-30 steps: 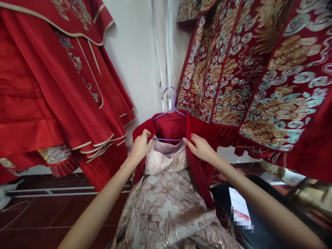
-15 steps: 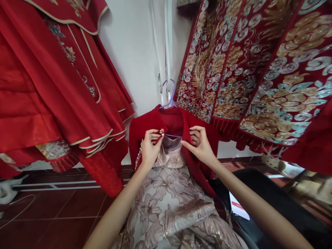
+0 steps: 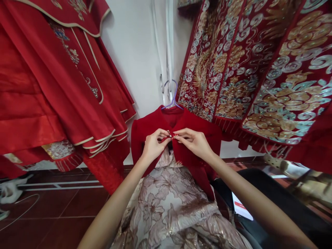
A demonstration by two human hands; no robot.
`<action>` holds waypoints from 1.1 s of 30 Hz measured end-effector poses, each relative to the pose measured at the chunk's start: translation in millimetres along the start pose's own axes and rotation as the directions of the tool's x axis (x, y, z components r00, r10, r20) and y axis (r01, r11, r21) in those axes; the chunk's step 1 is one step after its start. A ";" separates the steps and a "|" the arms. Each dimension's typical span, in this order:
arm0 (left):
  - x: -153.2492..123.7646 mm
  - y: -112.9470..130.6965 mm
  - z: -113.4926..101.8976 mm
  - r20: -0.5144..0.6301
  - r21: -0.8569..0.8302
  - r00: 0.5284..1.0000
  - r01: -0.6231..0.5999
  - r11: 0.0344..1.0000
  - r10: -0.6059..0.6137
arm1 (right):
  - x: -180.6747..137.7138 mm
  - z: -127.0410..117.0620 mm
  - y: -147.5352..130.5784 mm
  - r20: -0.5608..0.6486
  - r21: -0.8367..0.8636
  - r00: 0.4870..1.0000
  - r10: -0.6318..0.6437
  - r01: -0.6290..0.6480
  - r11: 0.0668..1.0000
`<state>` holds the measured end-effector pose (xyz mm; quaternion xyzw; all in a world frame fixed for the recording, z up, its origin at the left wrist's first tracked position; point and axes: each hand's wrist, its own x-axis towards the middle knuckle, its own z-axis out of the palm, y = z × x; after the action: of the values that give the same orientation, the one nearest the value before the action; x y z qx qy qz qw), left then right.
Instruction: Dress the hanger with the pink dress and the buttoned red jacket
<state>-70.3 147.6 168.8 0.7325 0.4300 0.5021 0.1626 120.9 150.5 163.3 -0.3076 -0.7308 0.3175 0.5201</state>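
Observation:
A red jacket (image 3: 197, 119) hangs on a purple hanger (image 3: 174, 100) over a pale floral dress (image 3: 166, 193). My left hand (image 3: 153, 145) pinches one front edge of the jacket, at a small jewelled button (image 3: 169, 132). Its thumb and fingers are closed on the cloth. Right beside it, my right hand (image 3: 197, 142) grips the opposite front edge between thumb and fingers. The two edges meet at the chest, and my fingertips partly hide the spot where they come together. Above the hands, the collar forms a V.
Red garments (image 3: 85, 79) with pale piping hang on the left. An embroidered red skirt (image 3: 249, 76) hangs on the right. White straps (image 3: 168, 41) run down the wall behind the hanger. A white phone-like object (image 3: 241, 206) lies on a black seat (image 3: 269, 204) at lower right.
Both hands have moved inward, drawing the two jacket edges from apart to touching. The opening over the dress's neckline has narrowed. The view has shifted slightly.

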 end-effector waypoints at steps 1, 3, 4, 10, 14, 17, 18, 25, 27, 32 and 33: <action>1.3 -0.7 -0.2 0.012 -0.015 1.000 0.005 1.000 -0.005 | 3.5 2.0 0.6 -0.026 -0.035 1.000 -0.018 0.017 0.999; 3.4 -2.7 -0.2 0.022 -0.055 1.000 0.014 0.998 -0.013 | 8.1 5.4 1.4 -0.052 -0.091 0.998 -0.039 0.035 0.995; 4.3 -3.5 -0.2 0.028 -0.066 1.000 0.015 0.998 -0.013 | 9.3 6.9 1.5 -0.057 -0.107 0.997 -0.045 0.039 0.994; 8.9 1.2 -1.9 0.131 0.127 0.991 -0.026 0.992 0.009 | 10.0 12.3 1.7 -0.107 -0.220 0.986 -0.129 0.103 0.970; 11.7 6.8 -2.5 0.175 0.106 0.984 -0.027 0.994 0.008 | 9.8 9.9 2.3 -0.080 -0.239 0.986 -0.144 0.121 0.964; 13.8 8.1 -3.0 0.191 0.096 0.981 -0.029 0.995 0.010 | 9.9 6.2 2.0 -0.057 -0.203 0.992 -0.115 0.101 0.974; 14.4 8.3 -3.2 0.195 0.106 0.981 -0.038 0.994 0.016 | 10.3 5.1 2.0 -0.061 -0.191 0.993 -0.106 0.092 0.977; 16.0 13.5 -5.3 0.221 0.226 0.972 -0.127 0.966 0.077 | 17.8 1.6 4.5 -0.082 -0.093 0.996 -0.039 0.031 0.995; 15.7 16.9 -6.8 0.237 0.278 0.966 -0.167 0.946 0.101 | 19.9 0.7 5.0 -0.092 -0.082 0.995 -0.040 0.033 0.996; 16.5 25.4 -5.1 0.278 0.432 0.948 -0.270 0.861 0.157 | 24.1 3.9 4.6 -0.026 -0.118 0.999 -0.047 0.044 0.992; 16.4 25.8 -3.2 0.276 0.435 0.948 -0.269 0.859 0.157 | 23.3 6.4 4.4 -0.017 -0.154 0.998 -0.062 0.059 0.986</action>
<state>-59.0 145.1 197.2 0.8465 0.4320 0.3099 -0.0268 109.0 170.5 171.3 -0.3278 -0.7566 0.2409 0.5120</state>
